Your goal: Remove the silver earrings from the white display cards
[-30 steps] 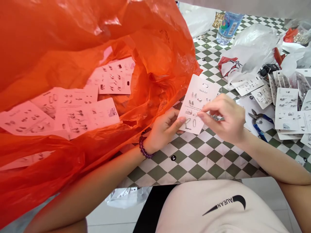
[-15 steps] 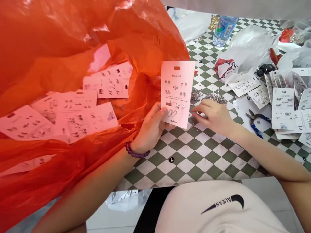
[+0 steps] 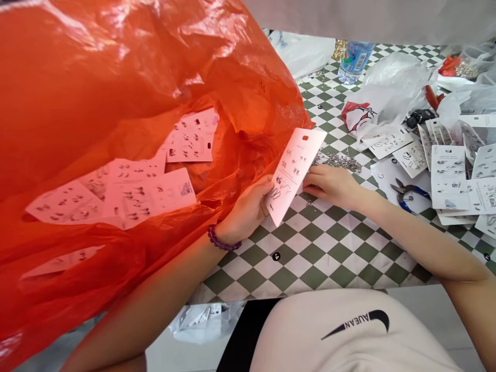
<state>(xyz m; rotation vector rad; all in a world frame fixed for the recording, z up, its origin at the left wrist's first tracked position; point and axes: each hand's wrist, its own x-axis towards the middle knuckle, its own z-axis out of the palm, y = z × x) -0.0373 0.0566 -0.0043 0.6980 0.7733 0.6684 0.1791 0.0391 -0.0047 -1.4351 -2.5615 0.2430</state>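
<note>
I can see the left hand pinching a card of earrings by its lower left edge, with the thumb on the front. The card is up over the checked table, just beside the big orange bag. The right hand is by the card's right edge, its fingers bent and close together. I cannot tell if they touch the card or hold a small thing. A pile of shiny bits lies just past them.

The card looks light, thin and fairly stiff, and a bit smooth. I think the small earrings could come loose or bend, so the bare edges are the best place to hold it.

Its long way runs from low left to high right. The end with 1 hole points up and away from the person, and the card is tilted.
</note>
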